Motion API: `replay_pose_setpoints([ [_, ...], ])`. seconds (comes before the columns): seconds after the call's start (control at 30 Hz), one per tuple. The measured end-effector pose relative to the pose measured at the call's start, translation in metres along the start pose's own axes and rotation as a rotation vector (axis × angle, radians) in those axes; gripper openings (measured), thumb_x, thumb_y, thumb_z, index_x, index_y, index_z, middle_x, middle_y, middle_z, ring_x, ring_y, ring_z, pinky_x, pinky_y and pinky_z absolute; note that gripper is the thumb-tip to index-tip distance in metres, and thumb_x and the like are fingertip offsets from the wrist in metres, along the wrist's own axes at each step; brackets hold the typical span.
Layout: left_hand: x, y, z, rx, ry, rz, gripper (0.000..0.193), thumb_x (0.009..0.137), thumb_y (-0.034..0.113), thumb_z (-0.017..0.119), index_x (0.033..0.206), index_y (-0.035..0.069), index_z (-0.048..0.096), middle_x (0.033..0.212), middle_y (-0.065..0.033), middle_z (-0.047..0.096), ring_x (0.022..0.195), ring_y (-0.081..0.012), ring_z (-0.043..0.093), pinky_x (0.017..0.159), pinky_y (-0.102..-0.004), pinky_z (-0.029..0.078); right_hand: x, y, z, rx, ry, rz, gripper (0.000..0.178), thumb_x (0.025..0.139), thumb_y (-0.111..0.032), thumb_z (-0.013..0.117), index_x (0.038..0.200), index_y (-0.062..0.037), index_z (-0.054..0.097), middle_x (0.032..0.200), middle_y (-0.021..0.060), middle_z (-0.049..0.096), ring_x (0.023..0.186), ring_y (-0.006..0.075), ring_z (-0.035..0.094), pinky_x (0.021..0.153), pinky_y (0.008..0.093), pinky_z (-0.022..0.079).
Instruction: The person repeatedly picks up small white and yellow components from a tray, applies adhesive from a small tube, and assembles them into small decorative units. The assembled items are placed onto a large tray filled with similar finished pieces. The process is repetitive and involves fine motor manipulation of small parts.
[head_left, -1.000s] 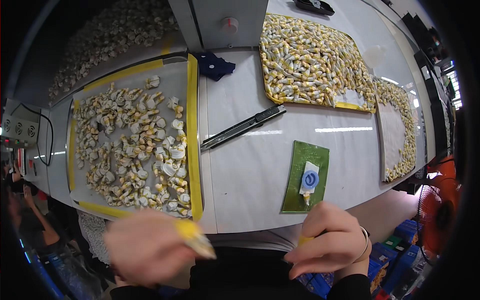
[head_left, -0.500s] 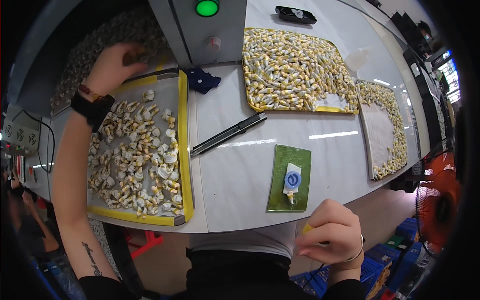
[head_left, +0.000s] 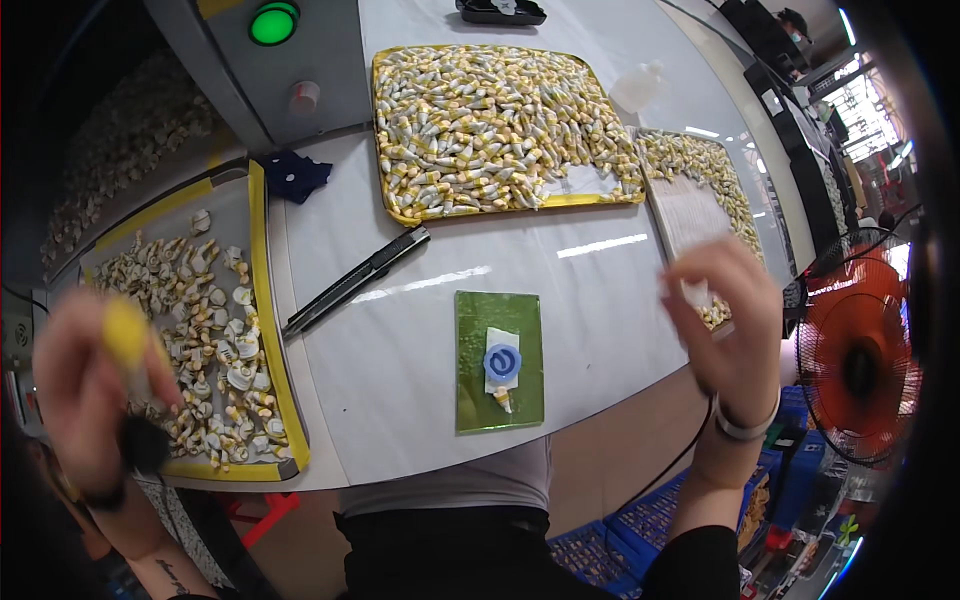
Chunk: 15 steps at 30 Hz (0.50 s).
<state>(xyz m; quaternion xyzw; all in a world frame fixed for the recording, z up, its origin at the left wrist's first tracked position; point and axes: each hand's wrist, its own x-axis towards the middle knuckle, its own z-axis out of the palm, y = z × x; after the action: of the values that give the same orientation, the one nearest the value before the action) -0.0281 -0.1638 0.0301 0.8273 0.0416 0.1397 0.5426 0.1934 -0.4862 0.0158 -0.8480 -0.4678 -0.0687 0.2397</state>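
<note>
My left hand (head_left: 85,375), smeared by motion, hovers over the left edge of the yellow-edged tray (head_left: 281,410) of loose small white-and-yellow pieces (head_left: 190,320). A bright yellow patch (head_left: 125,330) shows at its fingertips; I cannot make out what it is. My right hand (head_left: 735,325) is raised at the right, in front of the far-right tray, its fingers curled and blurred; whether it holds anything is unclear. Between the hands lies a green plate (head_left: 527,400). A blue ring-shaped piece (head_left: 502,362) sits on it over a white square, touching a small white-and-yellow piece (head_left: 503,400).
A black-handled cutter knife (head_left: 360,280) lies beside the left tray. Behind are a full tray (head_left: 420,215) of white-and-yellow pieces, a partly filled tray (head_left: 685,205), a grey machine (head_left: 310,60) with a green light, and a dark cloth (head_left: 297,175). An orange fan (head_left: 855,350) stands at right.
My left hand has come out of the machine's opening toward me, to the tray's left edge. My right hand has risen and moved right. The whole view has shifted, so the table appears further left.
</note>
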Motion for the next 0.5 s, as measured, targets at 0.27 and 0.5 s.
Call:
replay_pose_setpoints([
  [0.27, -0.044, 0.010, 0.079, -0.831, -0.305, -0.578, 0.008, 0.070, -0.009, 0.066, 0.078, -0.010, 0.065, 0.081, -0.0255, 0.065, 0.072, -0.0280, 0.066, 0.061, -0.0302, 0.054, 0.078, 0.085, 0.039, -0.218, -0.279, -0.090, 0.013, 0.074, -0.001, 0.060, 0.087, -0.0027, 0.063, 0.084, 0.0120, 0.060, 0.085, 0.0293, 0.057, 0.075, 0.0364, 0.046],
  [0.5, -0.071, -0.031, 0.107, -1.187, -0.316, -0.280, 0.024, 0.077, -0.009, 0.062, 0.101, -0.011, 0.059, 0.097, -0.0203, 0.064, 0.094, -0.0227, 0.062, 0.080, -0.0312, 0.051, 0.085, 0.078, 0.052, -0.230, -0.266, -0.070, 0.005, 0.075, -0.001, 0.057, 0.080, -0.0021, 0.060, 0.082, 0.0115, 0.057, 0.083, 0.0299, 0.056, 0.073, 0.0375, 0.045],
])
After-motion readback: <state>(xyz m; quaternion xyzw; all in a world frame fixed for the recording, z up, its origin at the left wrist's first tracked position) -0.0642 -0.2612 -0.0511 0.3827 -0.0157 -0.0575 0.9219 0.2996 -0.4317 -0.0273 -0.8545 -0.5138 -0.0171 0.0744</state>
